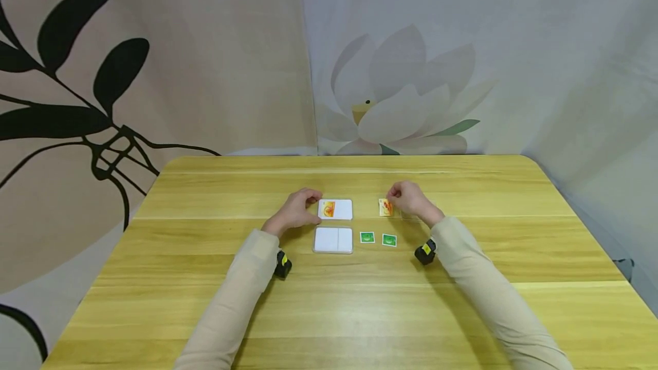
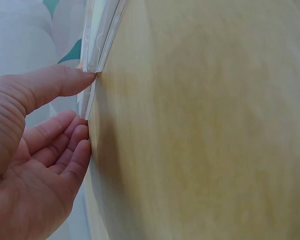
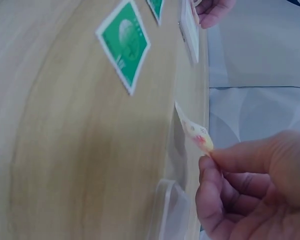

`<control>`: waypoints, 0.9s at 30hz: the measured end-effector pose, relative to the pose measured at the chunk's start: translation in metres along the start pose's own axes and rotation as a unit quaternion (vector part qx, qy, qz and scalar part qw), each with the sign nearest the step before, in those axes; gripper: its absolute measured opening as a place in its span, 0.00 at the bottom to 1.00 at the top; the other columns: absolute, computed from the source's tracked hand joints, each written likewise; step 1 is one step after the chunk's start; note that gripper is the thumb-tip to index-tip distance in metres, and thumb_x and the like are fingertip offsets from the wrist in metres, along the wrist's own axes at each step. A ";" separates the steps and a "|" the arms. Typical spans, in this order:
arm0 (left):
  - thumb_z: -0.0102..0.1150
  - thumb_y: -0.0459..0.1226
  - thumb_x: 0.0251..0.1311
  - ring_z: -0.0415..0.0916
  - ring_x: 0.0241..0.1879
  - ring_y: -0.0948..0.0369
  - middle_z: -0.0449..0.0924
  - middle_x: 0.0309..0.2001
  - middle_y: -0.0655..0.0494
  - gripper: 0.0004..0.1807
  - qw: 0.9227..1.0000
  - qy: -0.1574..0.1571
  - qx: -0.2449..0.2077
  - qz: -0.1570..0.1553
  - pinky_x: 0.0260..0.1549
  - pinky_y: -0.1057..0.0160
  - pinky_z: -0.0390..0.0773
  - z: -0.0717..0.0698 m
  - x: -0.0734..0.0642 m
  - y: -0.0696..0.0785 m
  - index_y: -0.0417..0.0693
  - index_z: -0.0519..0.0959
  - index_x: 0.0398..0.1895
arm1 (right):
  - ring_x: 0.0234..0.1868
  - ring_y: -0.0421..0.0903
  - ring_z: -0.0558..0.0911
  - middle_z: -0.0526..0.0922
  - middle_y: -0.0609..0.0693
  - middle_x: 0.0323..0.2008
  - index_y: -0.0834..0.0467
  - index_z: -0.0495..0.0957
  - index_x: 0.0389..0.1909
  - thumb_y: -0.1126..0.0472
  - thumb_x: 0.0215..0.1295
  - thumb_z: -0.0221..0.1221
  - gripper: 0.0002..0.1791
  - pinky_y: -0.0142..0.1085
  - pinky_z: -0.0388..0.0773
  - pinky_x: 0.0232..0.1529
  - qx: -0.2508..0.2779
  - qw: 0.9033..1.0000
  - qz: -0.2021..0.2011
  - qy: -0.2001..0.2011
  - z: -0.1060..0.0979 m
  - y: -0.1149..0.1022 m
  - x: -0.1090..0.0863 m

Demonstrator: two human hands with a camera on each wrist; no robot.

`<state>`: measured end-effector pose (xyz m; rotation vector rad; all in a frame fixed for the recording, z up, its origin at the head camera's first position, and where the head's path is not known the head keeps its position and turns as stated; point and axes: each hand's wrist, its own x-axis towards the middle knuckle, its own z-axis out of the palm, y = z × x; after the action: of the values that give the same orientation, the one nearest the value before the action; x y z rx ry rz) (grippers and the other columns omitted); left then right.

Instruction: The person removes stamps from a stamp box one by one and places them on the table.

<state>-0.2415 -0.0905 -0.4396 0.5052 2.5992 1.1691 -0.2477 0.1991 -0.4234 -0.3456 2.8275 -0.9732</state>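
Observation:
My right hand [image 1: 408, 196] pinches a small orange-and-yellow stamp [image 1: 385, 208] between thumb and forefinger. The right wrist view shows this stamp [image 3: 195, 132] bent and tilted, one end lifted off the table. At the left end of a flat white case with clear plastic edges [image 1: 341, 210], my left hand [image 1: 297, 208] holds the corners between thumb and fingers. Another orange stamp [image 1: 328, 209] lies on the left half of that case. Close up, the left thumb touches the clear plastic edge [image 2: 94, 67].
A second white case [image 1: 326, 240], split by a line, lies nearer. Right of it are two green stamps with white borders [image 1: 367, 237] [image 1: 389, 240]. A clear plastic piece [image 3: 172, 212] lies under the right wrist. All rest on a wooden table [image 1: 329, 313].

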 end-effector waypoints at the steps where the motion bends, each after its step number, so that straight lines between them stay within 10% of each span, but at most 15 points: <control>1: 0.68 0.26 0.45 0.67 0.55 0.49 0.71 0.53 0.43 0.33 1.000 0.000 0.000 -0.001 0.59 0.57 0.68 0.000 0.000 0.000 0.31 0.69 0.59 | 0.28 0.47 0.73 0.78 0.56 0.27 0.70 0.78 0.32 0.69 0.61 0.54 0.07 0.35 0.72 0.32 -0.007 1.000 -0.004 0.003 0.000 0.000 0.000; 27: 0.67 0.27 0.46 0.66 0.54 0.49 0.70 0.53 0.43 0.32 1.000 -0.005 -0.011 0.007 0.58 0.55 0.68 0.000 -0.001 -0.003 0.31 0.68 0.59 | 0.24 0.46 0.74 0.80 0.55 0.26 0.65 0.80 0.24 0.73 0.54 0.54 0.06 0.35 0.74 0.27 -0.071 0.997 -0.010 0.003 0.006 -0.002 0.001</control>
<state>-0.2414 -0.0926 -0.4424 0.5244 2.5747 1.1949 -0.2476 0.1937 -0.4268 -0.3876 2.9121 -0.7794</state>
